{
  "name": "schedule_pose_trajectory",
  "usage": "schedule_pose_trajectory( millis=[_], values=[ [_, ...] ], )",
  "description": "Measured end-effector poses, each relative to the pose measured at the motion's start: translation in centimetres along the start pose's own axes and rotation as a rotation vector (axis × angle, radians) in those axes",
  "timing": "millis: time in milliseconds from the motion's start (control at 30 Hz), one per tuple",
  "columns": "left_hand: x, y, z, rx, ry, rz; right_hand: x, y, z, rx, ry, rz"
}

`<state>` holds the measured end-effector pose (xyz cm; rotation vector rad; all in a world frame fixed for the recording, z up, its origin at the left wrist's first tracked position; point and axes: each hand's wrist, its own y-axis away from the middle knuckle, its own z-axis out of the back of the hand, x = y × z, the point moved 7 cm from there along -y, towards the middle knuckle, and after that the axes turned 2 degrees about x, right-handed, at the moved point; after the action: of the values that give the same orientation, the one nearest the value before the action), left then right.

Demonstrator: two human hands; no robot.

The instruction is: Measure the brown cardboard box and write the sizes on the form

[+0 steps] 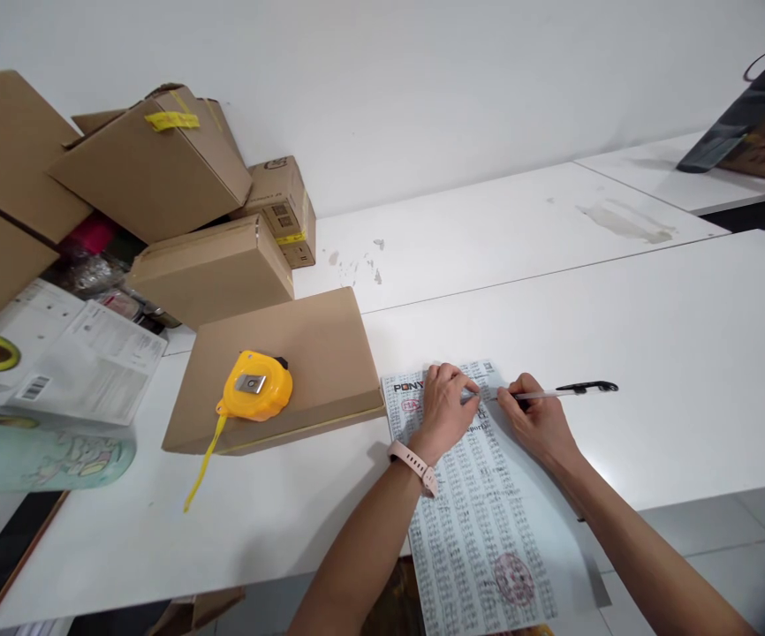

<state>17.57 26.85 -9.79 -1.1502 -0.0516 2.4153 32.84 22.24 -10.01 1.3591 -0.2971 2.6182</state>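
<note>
My right hand (536, 415) is closed around a pen (548, 391) with a clear barrel and black clip end, its tip toward the top of a printed paper sheet (515, 521). My left hand (445, 406), with a pale pink band (415, 465) at the wrist, rests on that sheet. Its thumb and forefinger come together close to the pen tip, and what lies between them is too small to make out. Rows of small dark print and a red round stamp (513, 579) cover the paper, whose lower end hangs over the table's front edge.
A yellow tape measure (258, 386) lies on a flat cardboard box (309, 340), its tape partly out. More boxes (157, 168) are piled at left, with a green bottle (57, 455) in front. At far right, a hand holds a brown item near a dark bottle (733, 124).
</note>
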Motion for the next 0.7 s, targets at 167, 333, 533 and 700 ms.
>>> schedule_pose_trajectory(
  millis=[167,333,533,700],
  values=[
    [0.06,0.00,-0.01,0.001,0.002,0.000,-0.21,0.04,-0.03,0.013,0.000,-0.021],
    [-0.06,0.04,0.10,0.005,0.002,0.006,-0.45,0.06,-0.02,0.010,-0.017,-0.026],
    [-0.10,0.03,0.13,0.005,0.000,0.007,-0.09,0.06,0.27,-0.020,-0.003,-0.011],
    [-0.02,0.02,0.09,0.005,0.000,0.005,0.05,0.03,0.21,-0.014,0.000,-0.021]
  ],
)
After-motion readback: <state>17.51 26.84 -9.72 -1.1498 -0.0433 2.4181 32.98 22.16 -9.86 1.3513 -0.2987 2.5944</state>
